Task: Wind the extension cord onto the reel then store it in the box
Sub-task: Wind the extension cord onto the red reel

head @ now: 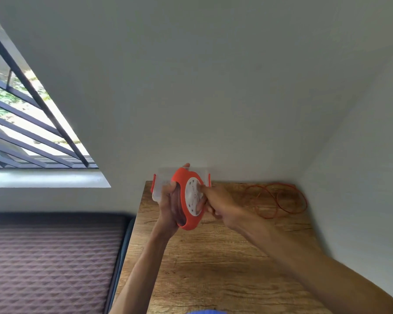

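Observation:
An orange cord reel with a white socket face is held upright above the wooden table. My left hand grips its left side from behind. My right hand presses on the white face, fingers closed around its centre; the fingertips are blurred. The thin orange extension cord lies in loose loops on the table at the far right, near the wall corner. A clear plastic box with orange latches stands behind the reel, against the wall, mostly hidden by it.
Walls close the table on the far and right sides. Left of the table lies a dark quilted mattress. A barred window is at the upper left.

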{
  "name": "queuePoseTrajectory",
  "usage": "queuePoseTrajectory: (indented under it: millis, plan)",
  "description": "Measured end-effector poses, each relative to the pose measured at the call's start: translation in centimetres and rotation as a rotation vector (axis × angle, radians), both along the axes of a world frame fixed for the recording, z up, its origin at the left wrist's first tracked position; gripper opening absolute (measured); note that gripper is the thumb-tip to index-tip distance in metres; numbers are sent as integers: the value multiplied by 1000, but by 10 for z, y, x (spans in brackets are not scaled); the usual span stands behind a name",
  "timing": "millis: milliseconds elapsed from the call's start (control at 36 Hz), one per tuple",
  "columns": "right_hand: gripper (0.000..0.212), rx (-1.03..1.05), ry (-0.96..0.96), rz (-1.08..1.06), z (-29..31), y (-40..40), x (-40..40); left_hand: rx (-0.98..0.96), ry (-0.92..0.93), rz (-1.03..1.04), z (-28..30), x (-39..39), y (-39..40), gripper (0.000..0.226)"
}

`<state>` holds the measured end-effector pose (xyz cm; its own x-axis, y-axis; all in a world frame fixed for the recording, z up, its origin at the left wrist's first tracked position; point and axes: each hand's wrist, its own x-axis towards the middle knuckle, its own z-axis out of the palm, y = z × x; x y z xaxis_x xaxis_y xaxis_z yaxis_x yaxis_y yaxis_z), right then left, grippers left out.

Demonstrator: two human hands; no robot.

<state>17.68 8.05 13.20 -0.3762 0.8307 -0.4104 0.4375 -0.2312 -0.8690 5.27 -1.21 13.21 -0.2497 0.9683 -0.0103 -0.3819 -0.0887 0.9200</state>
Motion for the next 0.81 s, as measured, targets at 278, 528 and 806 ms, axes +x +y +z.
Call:
queuePoseTrajectory:
  millis: [278, 528, 806]
  plan:
    - [47, 1256, -175, 557, -8, -15, 23, -106, -169, 54, -5, -10, 3, 82]
    - [41, 1418, -217, 718, 1, 3, 29, -144, -260, 72, -13, -8, 0, 70]
    - [68, 1386, -218, 618, 5, 3, 27, -78, -226, 1, -4, -11, -1, 75]
